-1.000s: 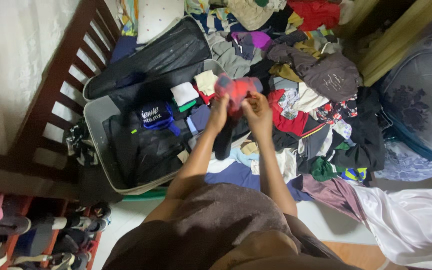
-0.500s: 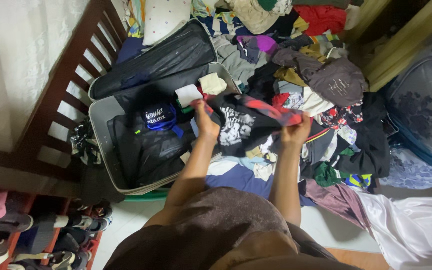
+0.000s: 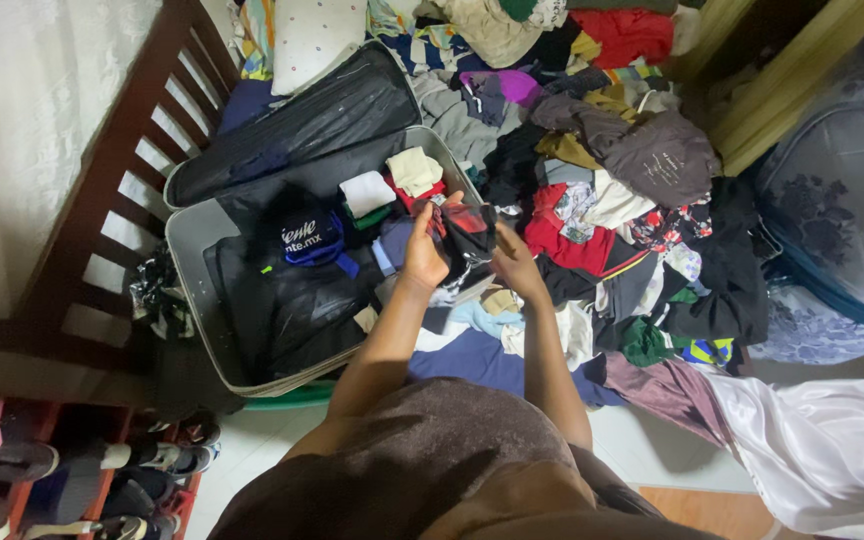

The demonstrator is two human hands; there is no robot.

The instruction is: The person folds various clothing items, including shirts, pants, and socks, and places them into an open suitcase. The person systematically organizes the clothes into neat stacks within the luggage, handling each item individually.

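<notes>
My left hand (image 3: 422,253) and my right hand (image 3: 515,262) are close together over the bed, both gripping a black garment with red trim and a white print (image 3: 467,232), bunched between them. They hover at the right edge of an open grey suitcase (image 3: 184,262), which holds dark clothes, a blue item with white lettering (image 3: 310,238) and small folded pieces, white (image 3: 366,191) and cream (image 3: 414,168). A big heap of mixed clothes (image 3: 612,170) lies to the right of my hands.
A dark wooden slatted bed rail (image 3: 112,190) runs along the left. Shoes on a rack (image 3: 72,480) fill the lower left. A white satin cloth (image 3: 832,440) lies at the lower right, and a floral mesh cover (image 3: 842,200) stands at the right.
The garment was bunched, then stretched wide between my hands, and is now gathered together again. My right hand has come back leftward toward my left hand.
</notes>
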